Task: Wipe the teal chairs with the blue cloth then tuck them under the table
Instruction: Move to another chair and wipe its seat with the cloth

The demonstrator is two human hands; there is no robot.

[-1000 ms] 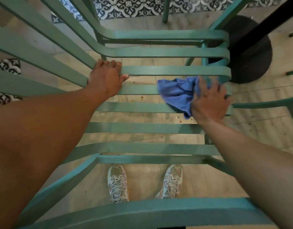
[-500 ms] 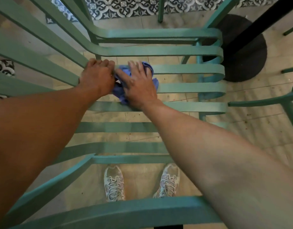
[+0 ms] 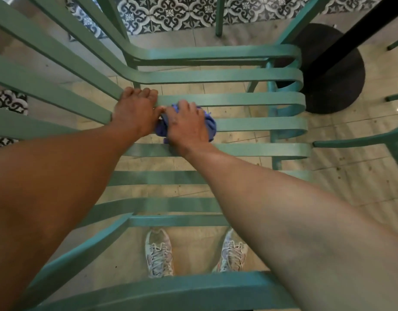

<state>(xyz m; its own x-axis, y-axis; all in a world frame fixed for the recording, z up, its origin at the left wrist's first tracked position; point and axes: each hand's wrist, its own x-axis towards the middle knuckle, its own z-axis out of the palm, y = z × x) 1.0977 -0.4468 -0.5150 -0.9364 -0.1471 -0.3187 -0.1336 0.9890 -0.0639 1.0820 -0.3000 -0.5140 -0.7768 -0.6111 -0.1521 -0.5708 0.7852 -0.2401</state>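
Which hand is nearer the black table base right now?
Right. The right hand, pressing the blue cloth on a seat slat, lies closer to the black table base at the upper right; the left hand grips a slat farther left.

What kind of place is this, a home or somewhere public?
Probably a café or restaurant, though that's a guess. There are several matching teal slatted chairs, a black pedestal table base and patterned floor tiles.

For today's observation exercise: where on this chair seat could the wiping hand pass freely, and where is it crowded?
Free: the teal slats to the right of the blue cloth, out to their curved ends. Crowded: the seat's left side, where the left hand grips a slat touching the right hand on the cloth.
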